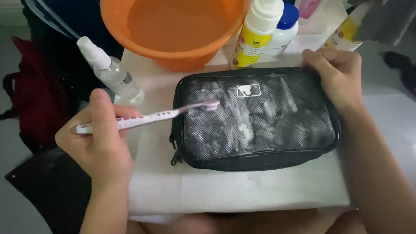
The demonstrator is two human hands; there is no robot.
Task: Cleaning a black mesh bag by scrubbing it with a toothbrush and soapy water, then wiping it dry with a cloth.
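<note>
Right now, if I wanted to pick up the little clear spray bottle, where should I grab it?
Grab the clear spray bottle around its round body, probably from its left, open side. It leans, with the white nozzle up and left, so avoid that thin top. The orange basin crowds its right, and the left hand with the toothbrush sits just below it.

My left hand sits at about eight o'clock — fingers curled shut in a fist-like grip, thumb laid along the top, forearm running down to six. My right hand is at two o'clock — fingers bent, knuckles up, forearm angling toward five.
</note>
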